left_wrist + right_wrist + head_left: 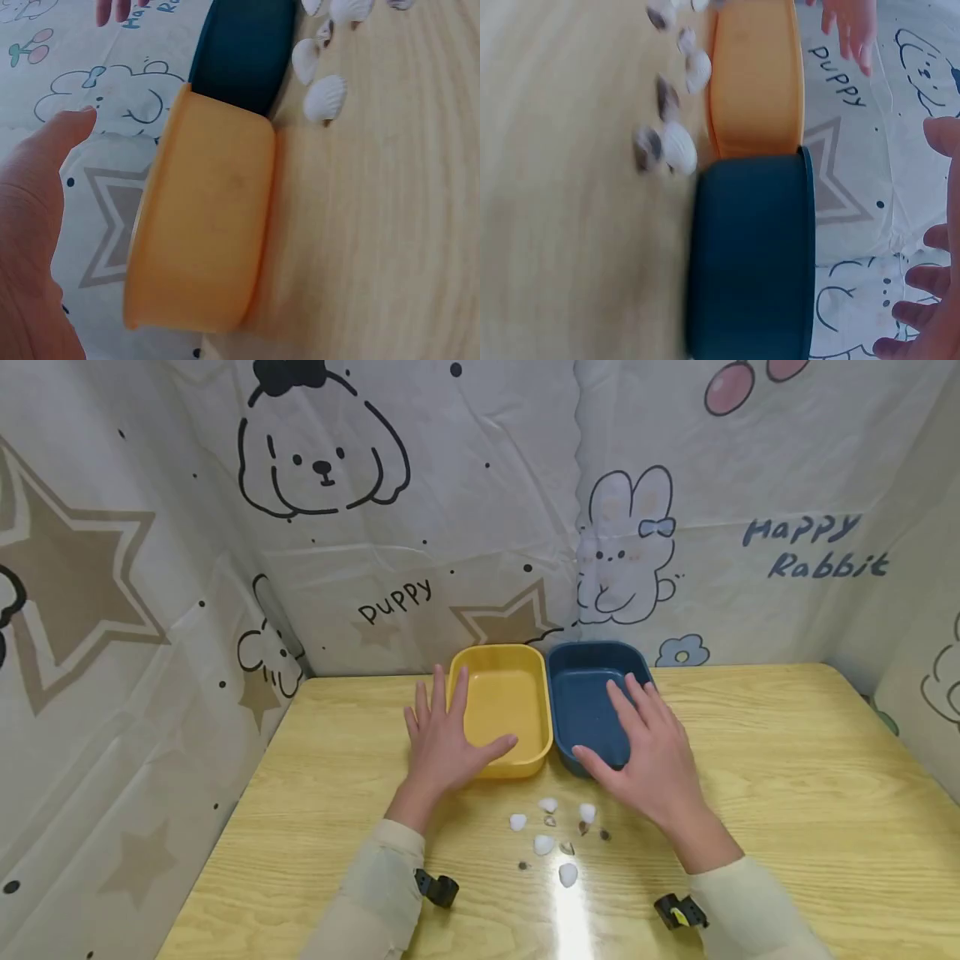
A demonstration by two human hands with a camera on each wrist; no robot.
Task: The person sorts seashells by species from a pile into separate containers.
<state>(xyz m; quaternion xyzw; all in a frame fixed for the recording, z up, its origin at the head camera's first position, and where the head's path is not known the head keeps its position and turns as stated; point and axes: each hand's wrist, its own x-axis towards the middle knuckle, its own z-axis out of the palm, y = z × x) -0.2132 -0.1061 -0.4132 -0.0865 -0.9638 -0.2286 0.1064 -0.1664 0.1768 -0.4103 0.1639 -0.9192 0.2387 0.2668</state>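
Note:
Side by side at the back of the table stand a yellow plastic bin (510, 710) and a dark blue bin (588, 702); the head view shows no contents in either. My left hand (444, 739), fingers straight and spread, is over the left side of the yellow bin. Over the blue bin's right side is my right hand (656, 756), its fingers also spread. Neither hand holds anything. In front of the bins lie several white scallop-like shells (543, 844) and small brown shells (583, 828), also seen as ribbed white shells (326, 99) in the left wrist view.
The wooden table (787, 802) extends to both sides of the bins. A printed cloth (480, 510) hangs behind it and along the sides. Dark wrist cameras sit on the left sleeve (375, 877) and right sleeve (750, 902).

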